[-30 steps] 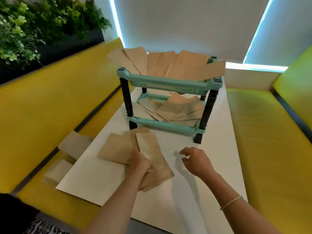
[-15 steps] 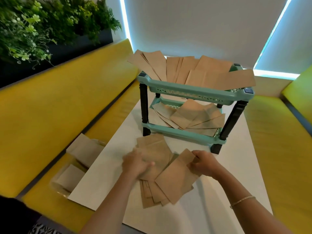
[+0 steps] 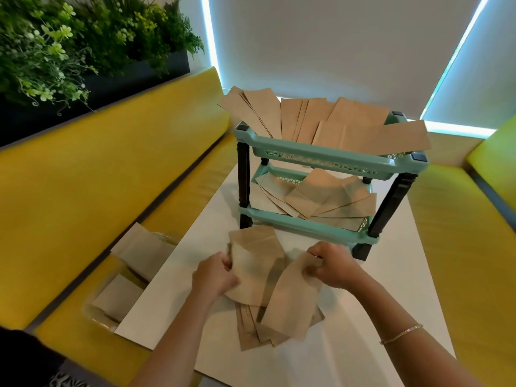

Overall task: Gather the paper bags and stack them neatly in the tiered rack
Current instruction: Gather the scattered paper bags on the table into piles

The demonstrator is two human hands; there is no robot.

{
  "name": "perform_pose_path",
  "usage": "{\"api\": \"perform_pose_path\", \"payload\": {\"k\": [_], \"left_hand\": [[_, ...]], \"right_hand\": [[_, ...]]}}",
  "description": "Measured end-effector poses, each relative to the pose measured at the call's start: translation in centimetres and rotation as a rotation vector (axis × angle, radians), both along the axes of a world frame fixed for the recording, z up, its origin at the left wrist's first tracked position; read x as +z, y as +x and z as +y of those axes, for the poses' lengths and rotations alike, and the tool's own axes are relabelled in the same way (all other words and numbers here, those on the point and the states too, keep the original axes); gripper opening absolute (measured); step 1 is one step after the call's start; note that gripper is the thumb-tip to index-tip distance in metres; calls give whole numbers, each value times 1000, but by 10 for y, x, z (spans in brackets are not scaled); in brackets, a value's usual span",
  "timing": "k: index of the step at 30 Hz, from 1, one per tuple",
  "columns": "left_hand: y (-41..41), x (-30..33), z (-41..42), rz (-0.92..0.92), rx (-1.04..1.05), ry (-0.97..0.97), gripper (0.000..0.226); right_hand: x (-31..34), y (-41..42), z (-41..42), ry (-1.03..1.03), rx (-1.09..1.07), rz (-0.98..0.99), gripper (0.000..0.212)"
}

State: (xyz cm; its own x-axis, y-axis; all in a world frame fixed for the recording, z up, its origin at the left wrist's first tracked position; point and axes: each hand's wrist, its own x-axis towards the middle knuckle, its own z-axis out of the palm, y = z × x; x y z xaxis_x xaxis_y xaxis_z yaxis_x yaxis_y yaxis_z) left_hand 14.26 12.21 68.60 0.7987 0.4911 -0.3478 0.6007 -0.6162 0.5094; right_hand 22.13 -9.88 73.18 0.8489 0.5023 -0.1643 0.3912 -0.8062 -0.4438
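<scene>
A loose pile of brown paper bags [image 3: 259, 275] lies on the white table in front of a teal two-tier rack [image 3: 321, 159] with black legs. My left hand [image 3: 216, 275] grips the left edge of the pile's bags. My right hand [image 3: 333, 265] pinches the top of another bag [image 3: 290, 300] on the pile's right side. More bags fan out across the rack's top tier [image 3: 321, 121], and several lie scattered on its bottom tier [image 3: 321, 196].
The white table [image 3: 391, 289] sits between yellow bench seats [image 3: 83, 191]. More paper bags [image 3: 139, 252] rest in a clear container on the left bench beside the table's edge. Green plants [image 3: 69, 37] fill the upper left.
The view has closed in on the rack. My right hand came in and took hold of a bag on the pile's right; my left hand shifted from pressing the pile to gripping its left edge.
</scene>
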Motion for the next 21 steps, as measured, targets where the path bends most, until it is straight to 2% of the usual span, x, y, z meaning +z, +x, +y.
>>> {"api": "perform_pose_path", "payload": {"k": [4,9,13,21], "left_hand": [[-2,43,-14,6,-301,-176,16],[3,65,-37,-53,-440,-239,18],[6,64,-50,-193,-417,-234,14],[11,64,-85,-499,-213,-397,18]], "right_hand": [[13,-9,9,35,123,-115,29],[22,-19,12,96,245,-166,28],[19,-24,2,141,167,-183,21],[37,-26,-55,325,-162,-206,11]]}}
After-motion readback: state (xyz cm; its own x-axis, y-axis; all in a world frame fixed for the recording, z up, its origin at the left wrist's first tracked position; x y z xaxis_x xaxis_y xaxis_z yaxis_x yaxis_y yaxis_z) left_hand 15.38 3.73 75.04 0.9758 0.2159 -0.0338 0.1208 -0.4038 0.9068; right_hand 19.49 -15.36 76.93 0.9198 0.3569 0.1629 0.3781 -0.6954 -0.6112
